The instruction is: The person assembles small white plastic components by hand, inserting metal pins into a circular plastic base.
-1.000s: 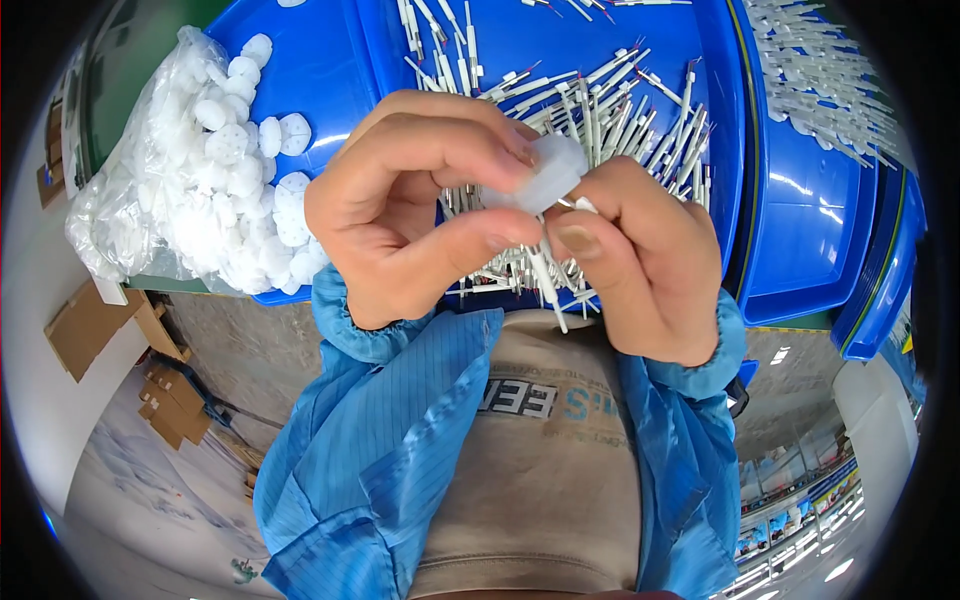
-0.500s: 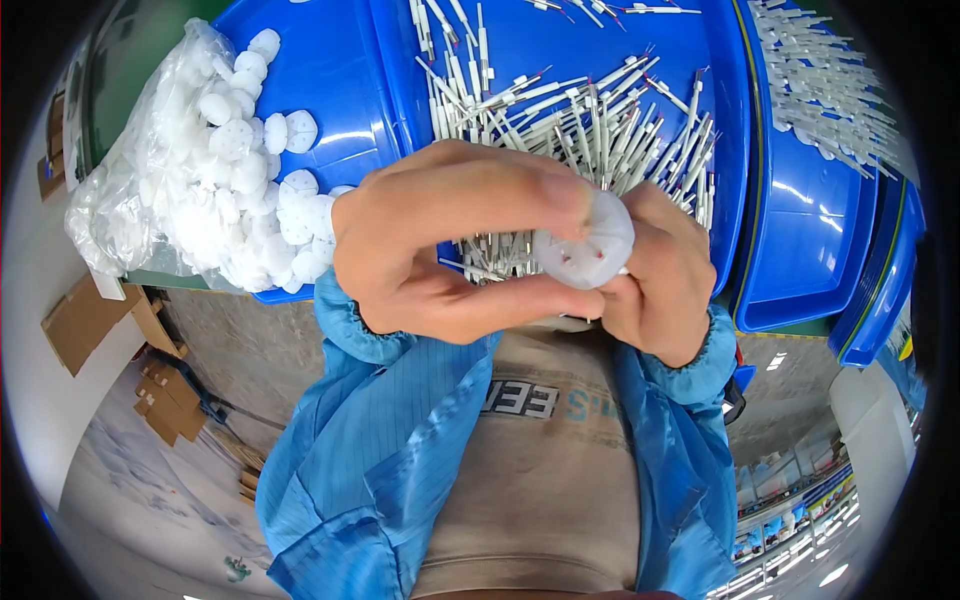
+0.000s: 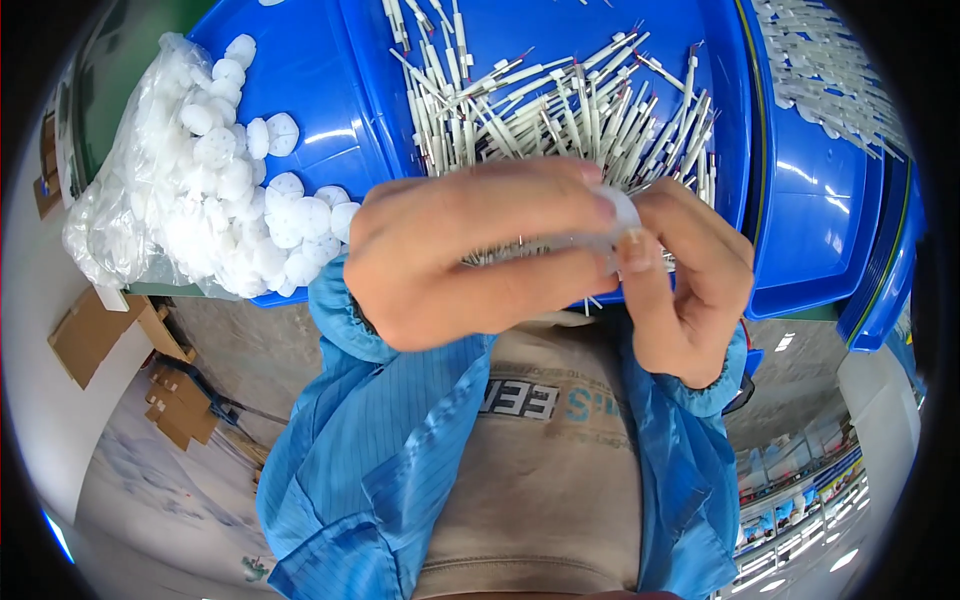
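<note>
In front of my chest, both hands meet at a small round white plastic disc (image 3: 624,211), tilted and partly hidden by fingers. My left hand (image 3: 460,255) reaches across from the left and pinches the disc's left side between its fingertips. From the right, my right hand (image 3: 693,280) is closed on the other side, thumb tip pressed on the disc's lower part. Behind them, a blue tray (image 3: 735,130) bears a pile of thin white sticks (image 3: 590,120) with metallic ends and red tips. Whether a stick is in the right fingers is hidden.
On the left, a clear plastic bag (image 3: 140,170) spills white discs (image 3: 230,150) onto another blue tray (image 3: 300,60). At the right, stacked blue trays (image 3: 800,270) hold rows of white sticks with discs (image 3: 830,70). Cardboard boxes (image 3: 180,405) stand on the floor at lower left.
The disc has turned from facing up to a steeper tilt and shows less of its face. My right thumb has come over it; the right hand has shifted slightly right and down.
</note>
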The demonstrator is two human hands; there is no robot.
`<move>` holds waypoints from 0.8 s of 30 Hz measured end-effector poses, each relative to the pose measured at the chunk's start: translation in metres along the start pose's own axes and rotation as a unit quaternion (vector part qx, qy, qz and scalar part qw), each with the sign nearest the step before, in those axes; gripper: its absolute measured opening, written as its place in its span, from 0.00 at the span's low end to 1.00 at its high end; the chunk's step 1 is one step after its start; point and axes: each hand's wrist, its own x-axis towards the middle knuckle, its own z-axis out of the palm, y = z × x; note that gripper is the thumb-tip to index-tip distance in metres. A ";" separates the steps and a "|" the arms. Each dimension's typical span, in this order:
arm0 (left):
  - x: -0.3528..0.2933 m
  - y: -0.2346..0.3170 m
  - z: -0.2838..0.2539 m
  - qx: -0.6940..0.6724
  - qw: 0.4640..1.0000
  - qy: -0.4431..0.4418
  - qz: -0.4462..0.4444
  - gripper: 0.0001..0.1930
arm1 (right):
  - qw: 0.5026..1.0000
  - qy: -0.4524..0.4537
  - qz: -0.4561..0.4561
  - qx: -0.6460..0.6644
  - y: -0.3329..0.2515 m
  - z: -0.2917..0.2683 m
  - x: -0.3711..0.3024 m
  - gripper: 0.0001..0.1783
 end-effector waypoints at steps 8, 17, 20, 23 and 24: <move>-0.002 0.003 0.003 -0.229 0.971 0.037 -0.055 0.20 | 0.973 0.040 0.185 -0.134 -0.018 -0.026 -0.015 0.05; -0.014 0.001 -0.014 -0.404 0.890 0.131 -0.169 0.30 | 0.924 0.141 0.129 -0.333 0.021 -0.020 0.011 0.07; 0.001 0.023 0.003 -0.268 0.858 0.259 -0.353 0.28 | 0.933 0.100 0.151 -0.311 0.012 -0.014 0.022 0.06; 0.003 0.020 0.004 -0.192 0.862 0.265 -0.387 0.23 | 0.951 0.107 0.034 -0.290 0.012 -0.010 0.023 0.08; 0.003 0.020 0.003 -0.216 0.855 0.262 -0.391 0.21 | 0.966 0.096 -0.042 -0.237 0.011 -0.010 0.023 0.09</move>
